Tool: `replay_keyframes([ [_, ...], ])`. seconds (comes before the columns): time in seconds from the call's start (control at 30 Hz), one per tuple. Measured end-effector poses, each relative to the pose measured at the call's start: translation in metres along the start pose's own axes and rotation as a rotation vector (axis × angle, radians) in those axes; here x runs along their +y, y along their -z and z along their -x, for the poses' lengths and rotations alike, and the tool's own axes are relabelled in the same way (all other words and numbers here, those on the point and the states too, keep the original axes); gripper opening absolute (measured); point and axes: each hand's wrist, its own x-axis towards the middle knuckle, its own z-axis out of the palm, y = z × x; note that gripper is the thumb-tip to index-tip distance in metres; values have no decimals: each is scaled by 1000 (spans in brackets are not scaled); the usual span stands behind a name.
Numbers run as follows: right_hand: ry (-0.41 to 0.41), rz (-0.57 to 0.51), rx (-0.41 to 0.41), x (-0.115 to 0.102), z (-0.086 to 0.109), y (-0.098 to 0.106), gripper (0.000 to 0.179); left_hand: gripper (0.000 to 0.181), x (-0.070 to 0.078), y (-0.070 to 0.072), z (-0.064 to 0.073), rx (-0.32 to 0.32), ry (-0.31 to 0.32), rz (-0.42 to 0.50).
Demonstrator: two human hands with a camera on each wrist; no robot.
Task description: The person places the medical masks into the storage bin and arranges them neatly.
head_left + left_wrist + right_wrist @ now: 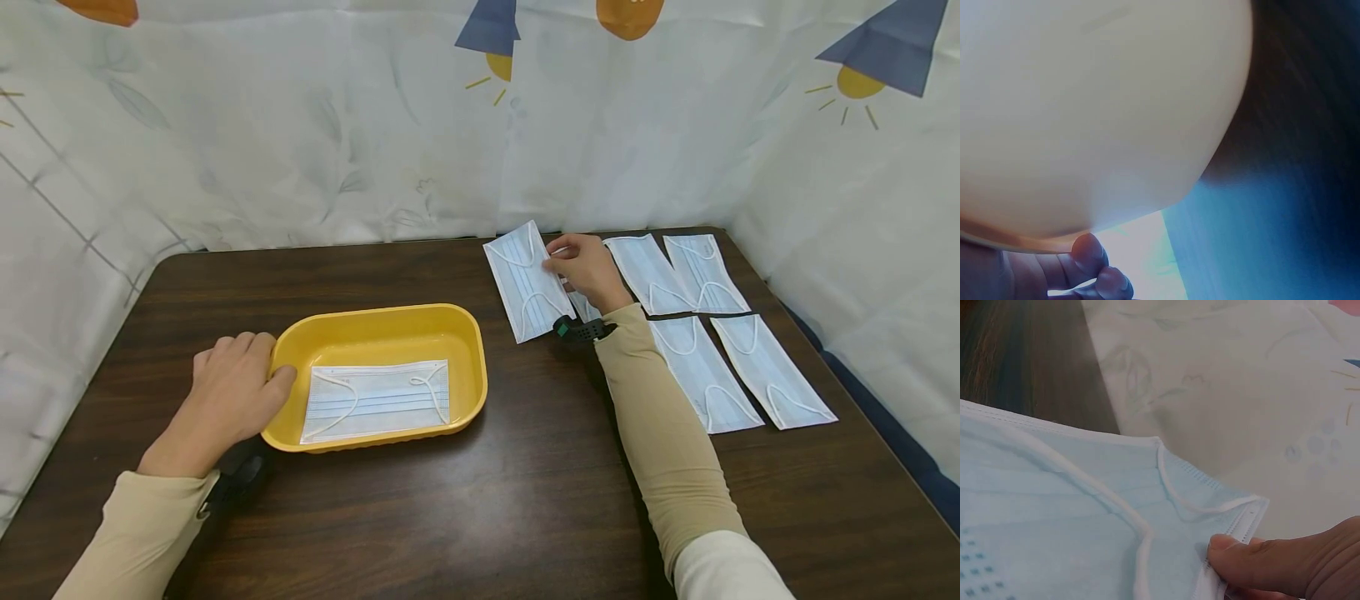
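A yellow plastic basin point(378, 333) sits on the left half of the table. My left hand point(232, 387) grips its left rim, and in the left wrist view fingertips point(1089, 251) curl at the rim beside the basin's pale-looking surface point(1116, 119). Inside the basin, a face mask point(390, 408) with white ear loops lies flat. At the table's far edge my right hand point(588, 268) pinches another face mask point(517, 271) by its right edge, and the right wrist view shows the thumb point(1235, 556) on that mask's border point(1116, 494).
Several more light-blue masks lie at the right: two at the back point(648, 271) point(705, 271) and two in front point(701, 375) point(772, 371). Part of another mask point(583, 307) shows under my right wrist. A printed white curtain point(337, 150) hangs behind the dark wooden table point(480, 517).
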Motion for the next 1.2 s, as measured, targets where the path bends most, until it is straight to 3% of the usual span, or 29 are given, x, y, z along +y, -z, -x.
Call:
replay_keyframes([
  [1.2, 76, -89, 25, -20, 8, 2, 26, 46, -1, -1, 0, 5, -1, 1],
])
